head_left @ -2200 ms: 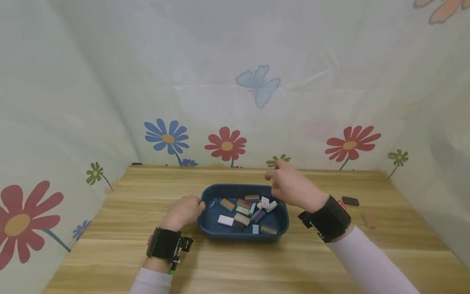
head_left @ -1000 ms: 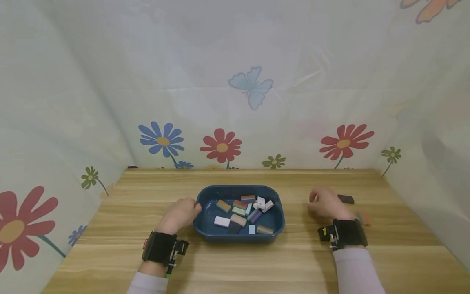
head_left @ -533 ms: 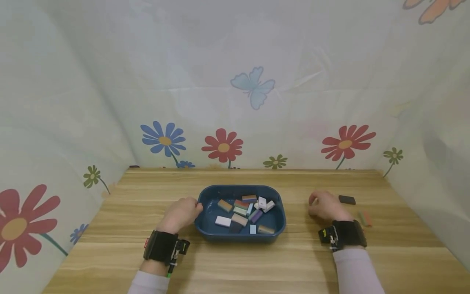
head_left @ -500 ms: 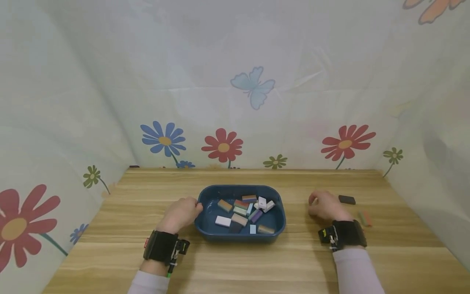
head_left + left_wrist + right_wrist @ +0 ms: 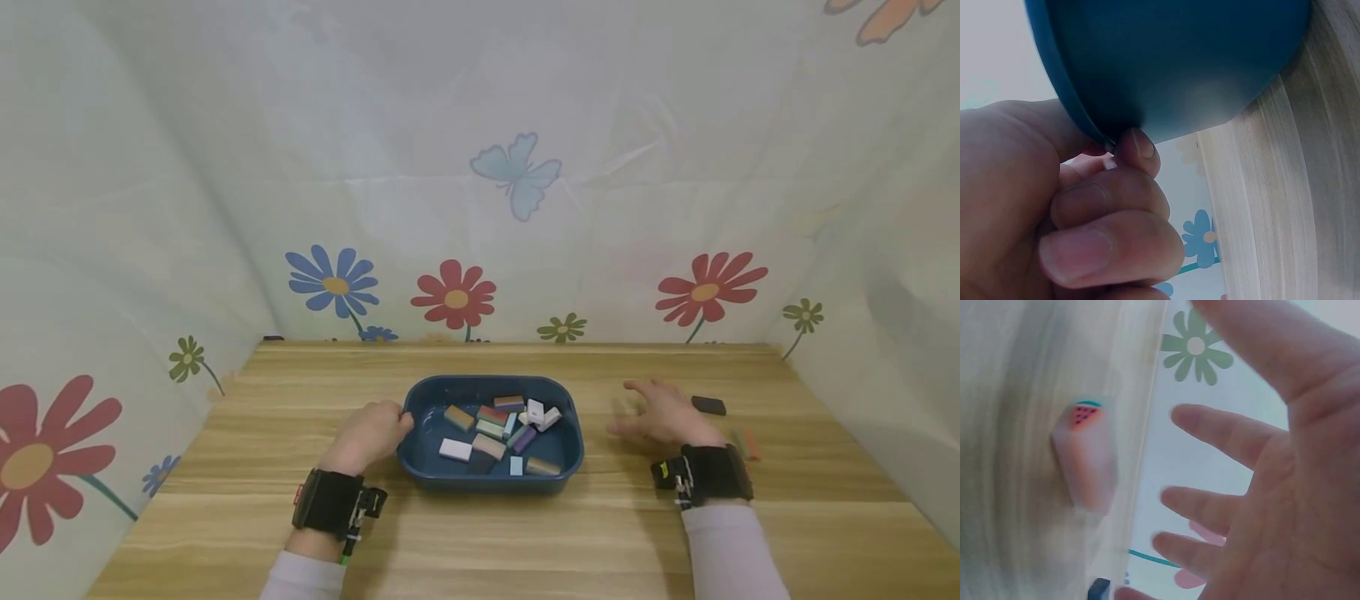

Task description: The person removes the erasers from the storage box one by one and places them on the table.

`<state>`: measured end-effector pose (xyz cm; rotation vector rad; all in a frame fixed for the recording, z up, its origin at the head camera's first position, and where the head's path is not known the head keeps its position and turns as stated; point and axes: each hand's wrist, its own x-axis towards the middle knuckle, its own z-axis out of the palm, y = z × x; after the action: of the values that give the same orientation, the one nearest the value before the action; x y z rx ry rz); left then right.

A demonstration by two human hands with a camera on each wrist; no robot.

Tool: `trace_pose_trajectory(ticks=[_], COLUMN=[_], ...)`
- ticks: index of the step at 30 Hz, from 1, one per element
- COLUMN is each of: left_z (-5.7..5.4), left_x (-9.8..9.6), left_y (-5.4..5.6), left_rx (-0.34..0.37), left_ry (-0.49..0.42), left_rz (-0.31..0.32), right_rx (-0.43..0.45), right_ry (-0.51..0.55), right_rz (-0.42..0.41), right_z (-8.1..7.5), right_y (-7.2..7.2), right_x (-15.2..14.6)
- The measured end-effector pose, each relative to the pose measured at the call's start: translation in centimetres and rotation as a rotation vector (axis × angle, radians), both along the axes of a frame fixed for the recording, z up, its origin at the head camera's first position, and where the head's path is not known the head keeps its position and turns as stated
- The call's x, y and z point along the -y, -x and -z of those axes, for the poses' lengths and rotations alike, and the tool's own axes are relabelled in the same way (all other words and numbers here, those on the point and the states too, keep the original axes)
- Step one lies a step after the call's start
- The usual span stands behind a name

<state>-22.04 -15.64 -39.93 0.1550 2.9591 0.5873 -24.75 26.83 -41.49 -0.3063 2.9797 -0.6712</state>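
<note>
A dark blue plastic tub [image 5: 487, 483] stands on the table, holding several small block-like erasers. My left hand [image 5: 367, 437] pinches its left rim; the left wrist view shows thumb and fingertip on the rim [image 5: 1072, 106]. To the right of the tub, my right hand [image 5: 663, 412] is spread low over the table with nothing in it. In the right wrist view, a pinkish eraser [image 5: 1088, 459] with a watermelon print lies on the table in front of the open fingers; the hand hides it in the head view.
A black block [image 5: 708, 405] lies beyond the right hand. A green-and-orange block [image 5: 747, 444] sits right of the right wrist, partly covered by its strap. A flower-printed sheet [image 5: 562, 250] hangs behind the wooden table [image 5: 510, 550].
My right hand moved from above the tub's right side down to the table on the right. Its curled fingers have since spread. The left hand stays on the rim.
</note>
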Motion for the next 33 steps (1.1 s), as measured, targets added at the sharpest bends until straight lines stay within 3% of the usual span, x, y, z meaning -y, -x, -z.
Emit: trace_pose_trajectory(ticks=[10, 16, 21, 27, 33], left_z=[-0.6, -0.6, -0.7, -0.4, -0.1], left_x=[0.3, 0.6, 1.0, 0.7, 0.1], left_y=[-0.2, -0.3, -0.4, -0.2, -0.3], left_rx=[-0.017, -0.040, -0.027, -0.042, -0.037], left_ry=[0.014, 0.032, 0.045, 0.032, 0.005], left_rz=[-0.006, 0.004, 0.000, 0.017, 0.022], right_rx=[-0.097, -0.135, -0.220, -0.323, -0.307], right_ry=[-0.028, -0.007, 0.009, -0.005, -0.056], right_rz=[0.053, 0.023, -0.014, -0.118, -0.355], right_z=[-2.8, -4.9, -6.4, -7.6, -7.8], right_y=[-0.7, -1.6, -2.3, -3.2, -3.2], right_x=[1.5, 2.8, 4.9, 8.0, 11.3])
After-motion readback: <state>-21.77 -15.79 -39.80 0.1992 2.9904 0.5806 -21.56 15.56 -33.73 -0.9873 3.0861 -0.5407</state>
